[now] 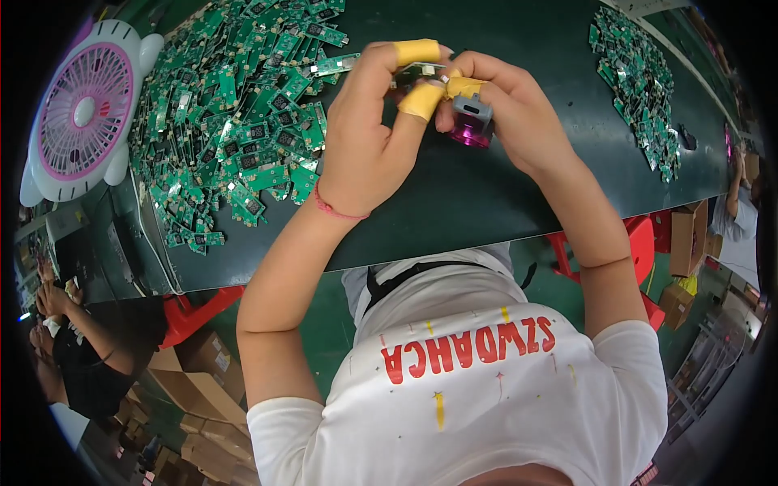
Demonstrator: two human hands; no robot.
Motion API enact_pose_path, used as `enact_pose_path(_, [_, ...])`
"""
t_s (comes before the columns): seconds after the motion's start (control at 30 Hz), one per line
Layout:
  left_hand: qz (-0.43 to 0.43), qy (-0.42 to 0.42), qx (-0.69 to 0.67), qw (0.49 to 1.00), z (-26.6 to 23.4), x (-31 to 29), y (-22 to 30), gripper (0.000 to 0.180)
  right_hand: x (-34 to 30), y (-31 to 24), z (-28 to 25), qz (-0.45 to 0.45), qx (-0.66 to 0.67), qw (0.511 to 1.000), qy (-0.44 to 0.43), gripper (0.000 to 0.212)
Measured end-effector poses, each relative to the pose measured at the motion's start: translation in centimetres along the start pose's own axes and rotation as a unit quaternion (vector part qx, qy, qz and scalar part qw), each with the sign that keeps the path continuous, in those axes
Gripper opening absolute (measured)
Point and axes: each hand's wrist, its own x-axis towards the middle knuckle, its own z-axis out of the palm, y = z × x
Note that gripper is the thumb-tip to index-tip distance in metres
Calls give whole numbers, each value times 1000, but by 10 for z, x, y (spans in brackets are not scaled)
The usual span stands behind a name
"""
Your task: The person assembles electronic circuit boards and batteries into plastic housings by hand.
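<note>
just right of the big heap of green circuit boards (243, 113), over the dark green table (502, 202), a small magenta metal cylinder with a grey plastic cap (471, 121) is pinched in the right hand (510, 113). its body is glossy and ribbed, and the grey block sits square on its upper end. touching that block from the heap side is a narrow green circuit board (417, 74), clamped between the thumb and forefinger of the left hand (369, 138); most of it is hidden by the fingers. yellow tape wraps the left fingertips (417, 53) and one right fingertip. both hands are closed tight on their parts and pressed together, knuckle to knuckle.

this looks like the fitting step: board being seated against the capped cylinder. the next move seems to call for fine alignment and a steady push, not force, since the board is thin.

farther from the heap, a second, smaller spread of boards (640, 81) lies toward the table's right end, and a white and pink fan (85, 109) stands on the heap's other side.
</note>
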Motion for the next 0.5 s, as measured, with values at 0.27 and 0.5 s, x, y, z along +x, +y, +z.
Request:
enact_pose_path(0.27, [-196,-30,-115,973,-6,3,6,28,-2,7,1,-106,-317,941,49,12])
enact_pose_path(0.5, [-56,12,60,997,0,-3,-1,22,-5,-4,5,-61,-177,982,25,14])
